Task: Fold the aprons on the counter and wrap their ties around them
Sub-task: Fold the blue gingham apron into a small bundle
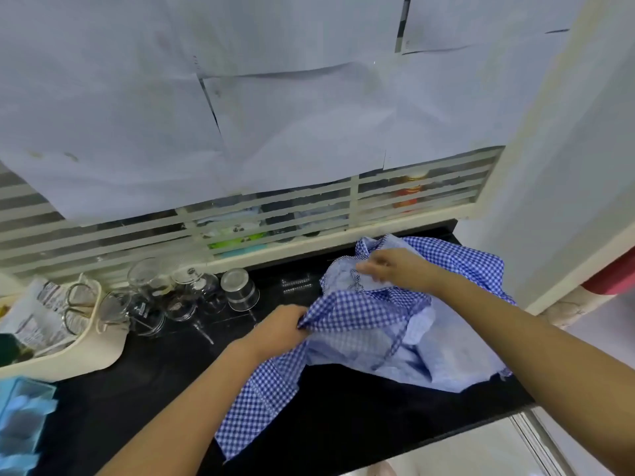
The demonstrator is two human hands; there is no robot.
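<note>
Blue-and-white checked apron (343,304) noted crumpled on the right half of the black counter (343,413), bunched up against the back edge near the right corner; whether one apron or more lies in the heap cannot be told. Pale reverse side turned up over much of the bundle. One checked flap is trailed out toward the front edge. Left hand (285,326) is closed on a gathered fold at the heap's left side, fingers curled round the cloth. Right hand (395,269) is held above the top of the bundle, fingertips pinched on the pale cloth beside a narrow striped trim (357,285); fingers somewhat blurred. Cluster of clear glasses (178,297) recorded toward the left along the back edge, one upturned glass (239,289) nearest the apron but apart from it. Cream tub (86,359) with packets at the left edge; blue tray (20,413) at the front left corner. Slatted window (412,197) behind the counter, mostly covered by paper sheets (240,97).
</note>
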